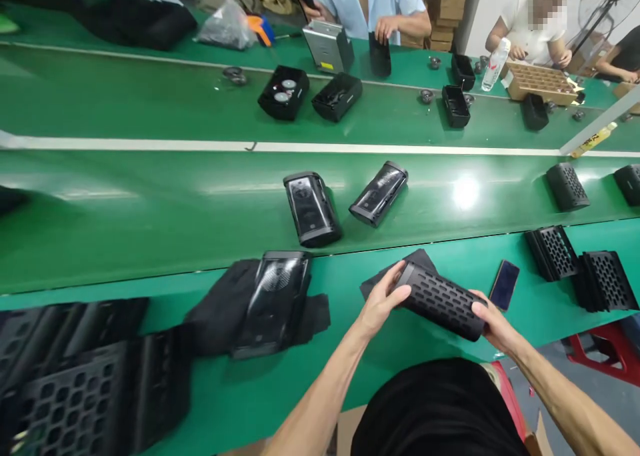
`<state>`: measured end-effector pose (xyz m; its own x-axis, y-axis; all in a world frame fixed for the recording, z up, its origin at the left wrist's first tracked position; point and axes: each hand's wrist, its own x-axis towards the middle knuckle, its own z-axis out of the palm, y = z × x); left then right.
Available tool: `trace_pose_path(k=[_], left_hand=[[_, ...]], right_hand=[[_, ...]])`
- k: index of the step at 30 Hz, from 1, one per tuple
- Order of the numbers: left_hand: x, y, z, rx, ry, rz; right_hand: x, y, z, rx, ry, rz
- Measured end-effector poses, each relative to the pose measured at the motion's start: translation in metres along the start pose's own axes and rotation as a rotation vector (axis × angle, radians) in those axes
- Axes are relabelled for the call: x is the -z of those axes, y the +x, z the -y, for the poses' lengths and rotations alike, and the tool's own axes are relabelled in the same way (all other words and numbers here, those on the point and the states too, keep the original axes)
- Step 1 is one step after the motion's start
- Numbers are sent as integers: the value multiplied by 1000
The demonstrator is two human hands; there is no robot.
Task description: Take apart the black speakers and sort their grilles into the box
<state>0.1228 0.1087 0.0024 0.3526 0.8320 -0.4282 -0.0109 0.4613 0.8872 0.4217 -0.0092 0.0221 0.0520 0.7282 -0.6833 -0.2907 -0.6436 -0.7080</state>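
A black speaker housing with a slotted grille (443, 301) is held at both ends, tilted, just over the green table. My left hand (383, 299) grips its upper left end, thumb on the grille. Around the lower right end are the fingers of my right hand (495, 319). Partly hidden behind the housing lies a dark cloth (373, 284). Left of my hands, a glossy black speaker unit (275, 303) rests on a black cloth (227, 303). Two more glossy units, one upright-lying (311, 209) and one slanted (380, 193), lie on the belt ahead.
Stacked perforated black shells (75, 389) fill the near left. A phone (505, 285) and more grille shells (607, 279) lie at right. Across the green belt (150, 209), co-workers sit among black housings (285, 93), small round speaker drivers, a bottle (496, 65) and a cardboard tray (540, 83).
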Motion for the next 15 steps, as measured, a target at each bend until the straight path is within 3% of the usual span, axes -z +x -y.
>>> trace_pose_path(k=[4,7,10,12,15], left_hand=[[-3,55,-28,-119,23,-30],[-19,75,-38,-78,36,-100],[-43,67,-33,-22,19,-181],[-51,53,-21,-93,102,-255],[-33,16,1,-238,373,-401]], right_hand=[[-9,26,32,11,90,3],[-12,37,45,-41,167,-65],[-1,60,70,-32,241,-186],[8,98,99,95,275,-220],[14,172,148,139,220,-302]])
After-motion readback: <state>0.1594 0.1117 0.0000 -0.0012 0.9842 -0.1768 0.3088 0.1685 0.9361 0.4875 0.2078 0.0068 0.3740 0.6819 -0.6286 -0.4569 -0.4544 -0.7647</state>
